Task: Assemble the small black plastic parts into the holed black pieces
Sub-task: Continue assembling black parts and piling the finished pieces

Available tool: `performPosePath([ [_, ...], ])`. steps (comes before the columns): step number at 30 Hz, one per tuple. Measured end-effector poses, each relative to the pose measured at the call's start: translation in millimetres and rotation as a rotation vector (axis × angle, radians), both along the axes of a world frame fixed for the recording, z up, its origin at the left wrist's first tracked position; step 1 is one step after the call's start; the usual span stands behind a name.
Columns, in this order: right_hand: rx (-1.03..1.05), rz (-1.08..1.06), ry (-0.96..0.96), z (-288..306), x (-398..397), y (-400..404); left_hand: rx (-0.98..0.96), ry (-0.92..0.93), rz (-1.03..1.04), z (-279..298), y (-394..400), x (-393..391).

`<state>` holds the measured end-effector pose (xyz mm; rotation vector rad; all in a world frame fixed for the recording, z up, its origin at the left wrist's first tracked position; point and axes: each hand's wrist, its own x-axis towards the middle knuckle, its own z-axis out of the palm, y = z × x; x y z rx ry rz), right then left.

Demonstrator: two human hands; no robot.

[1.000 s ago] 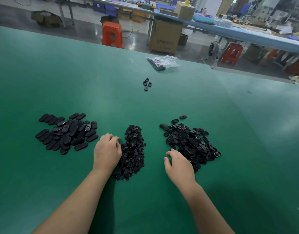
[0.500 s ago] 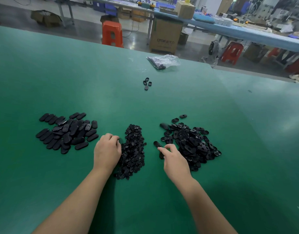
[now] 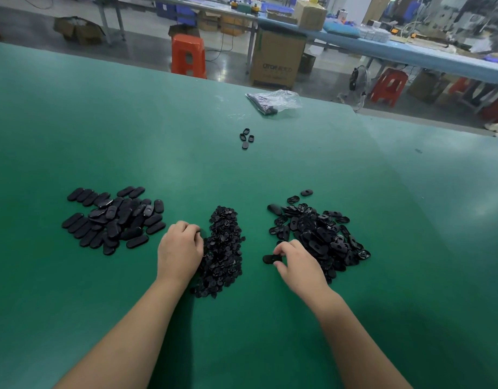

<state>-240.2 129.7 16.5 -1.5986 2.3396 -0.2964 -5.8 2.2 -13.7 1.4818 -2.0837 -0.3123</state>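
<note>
In the head view the right hand (image 3: 297, 262) has drawn one holed piece (image 3: 270, 259) leftward out of its heap (image 3: 319, 237), pinching it at the fingertips. The left hand (image 3: 180, 248) stays curled at the small-parts pile (image 3: 222, 251); whether it holds one I cannot tell. Best bring a part over with the hole facing up.

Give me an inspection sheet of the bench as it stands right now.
Surface: green table, flat.
Job's things: pile of small black parts in the centre; holed black pieces heaped to the right; oval pieces to the left.
Clutter: plastic bag and four loose pieces further back.
Grip: left hand curled at the small parts' edge, contents hidden; right hand pinches one black piece.
Cables: nothing seen on the table.
Surroundings: orange stool, cardboard box, blue bench.
</note>
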Motion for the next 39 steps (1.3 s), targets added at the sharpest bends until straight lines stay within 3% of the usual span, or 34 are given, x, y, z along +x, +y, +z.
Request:
performPosePath([
  [7,-0.073,0.002,-0.110,-0.8,-0.5,0.4,0.039,0.031,0.020,0.1,-0.5,1.0],
  [16,-0.304,-0.202,-0.710,-8.9,37.8,1.1,0.052,0.042,0.040,-0.8,-2.3,1.9],
  [23,-0.453,-0.346,-0.744,-19.2,61.7,0.1,0.068,0.044,0.040,-1.2,-4.3,1.1],
  [34,-0.460,-0.252,-0.741,-16.1,70.6,-7.3,0.086,0.102,0.026,2.6,-2.7,1.8],
  [39,-0.495,-0.318,-0.777,-16.7,72.6,-13.8,0.093,0.140,0.003,-0.4,-3.3,2.5],
])
